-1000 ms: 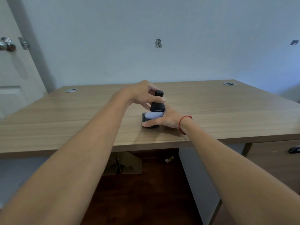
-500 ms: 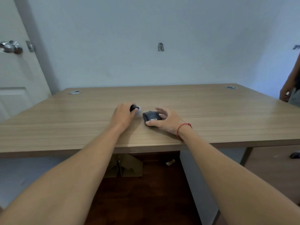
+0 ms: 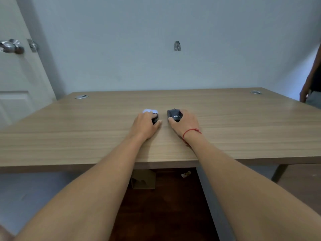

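Note:
On the wooden desk [image 3: 104, 133] lie two parts of a small device. My left hand [image 3: 144, 126] grips the black piece with a pale, glowing end [image 3: 150, 111], laid on its side on the desk. My right hand [image 3: 185, 124], with a red string at the wrist, holds the dark rounded base [image 3: 173, 114] marked with white letters. The two parts sit a short gap apart, side by side near the desk's middle.
Two metal cable grommets [image 3: 81, 96] [image 3: 256, 92] sit at the desk's far corners. A white door with a metal knob [image 3: 10, 46] stands at the left. Another person [image 3: 312, 87] stands at the right edge. A cardboard box [image 3: 143, 179] lies under the desk.
A second ago the black piece stood upright in the base. My left hand lifted it off and laid it on the desk to the left; my right hand kept hold of the base.

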The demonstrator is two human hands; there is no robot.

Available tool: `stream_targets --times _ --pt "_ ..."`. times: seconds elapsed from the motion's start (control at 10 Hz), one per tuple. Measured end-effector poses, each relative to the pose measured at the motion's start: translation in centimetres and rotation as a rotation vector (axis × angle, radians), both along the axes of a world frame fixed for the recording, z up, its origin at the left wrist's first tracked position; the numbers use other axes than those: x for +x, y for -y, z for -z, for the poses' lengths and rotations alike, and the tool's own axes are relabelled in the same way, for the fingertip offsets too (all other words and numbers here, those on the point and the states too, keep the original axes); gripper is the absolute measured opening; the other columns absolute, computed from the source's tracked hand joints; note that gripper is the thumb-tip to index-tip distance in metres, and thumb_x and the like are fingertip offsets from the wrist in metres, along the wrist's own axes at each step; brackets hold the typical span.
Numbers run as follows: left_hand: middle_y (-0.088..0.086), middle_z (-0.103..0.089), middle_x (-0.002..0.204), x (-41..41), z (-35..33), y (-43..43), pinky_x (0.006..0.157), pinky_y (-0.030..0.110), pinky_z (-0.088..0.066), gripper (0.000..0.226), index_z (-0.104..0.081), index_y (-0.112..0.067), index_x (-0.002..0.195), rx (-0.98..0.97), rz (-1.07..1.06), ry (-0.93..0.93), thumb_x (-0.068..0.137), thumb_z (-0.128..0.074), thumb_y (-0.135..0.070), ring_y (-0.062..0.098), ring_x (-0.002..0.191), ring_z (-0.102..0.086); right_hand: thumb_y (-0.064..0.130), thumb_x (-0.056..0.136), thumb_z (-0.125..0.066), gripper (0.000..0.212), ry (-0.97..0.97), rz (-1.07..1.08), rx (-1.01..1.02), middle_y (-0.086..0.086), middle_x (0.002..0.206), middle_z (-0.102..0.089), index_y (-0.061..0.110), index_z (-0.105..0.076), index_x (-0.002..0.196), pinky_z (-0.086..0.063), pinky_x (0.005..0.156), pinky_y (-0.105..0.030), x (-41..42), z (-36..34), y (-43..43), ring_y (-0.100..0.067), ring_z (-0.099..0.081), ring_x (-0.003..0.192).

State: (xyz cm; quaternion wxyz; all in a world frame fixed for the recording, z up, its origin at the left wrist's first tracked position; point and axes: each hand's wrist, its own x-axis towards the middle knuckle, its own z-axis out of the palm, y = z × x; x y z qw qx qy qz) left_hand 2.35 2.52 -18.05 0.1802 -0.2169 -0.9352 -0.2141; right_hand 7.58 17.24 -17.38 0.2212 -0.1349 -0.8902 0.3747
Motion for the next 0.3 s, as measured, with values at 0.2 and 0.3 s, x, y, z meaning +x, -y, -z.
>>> stream_targets --times 0.2,0.3 --pt "0.011 -0.052 0.136 1.1 -0.2 -0.2 0.094 0.033 -0.042 0.045 -0.058 -0.011 0.125 0.075 -0.018 0.025 0.088 -0.063 -0.038 0.031 0.121 -0.052 0.048 0.086 -0.062 0.047 -0.018 0.014 -0.074 -0.004 0.12 -0.063 0.016 -0.056 0.119 -0.045 0.087 -0.034 0.9 0.0 -0.1 -0.026 -0.059 0.113" --pt "0.013 -0.037 0.151 1.4 0.3 0.4 0.112 0.043 -0.035 0.082 -0.037 -0.016 0.143 0.138 -0.123 0.155 0.078 -0.06 -0.061 0.029 0.141 -0.034 0.05 0.085 -0.06 0.048 0.024 0.01 -0.056 -0.005 0.118 -0.064 0.017 -0.056 0.12 -0.043 0.084 -0.032 2.1 0.3 -0.2 -0.027 -0.059 0.113"
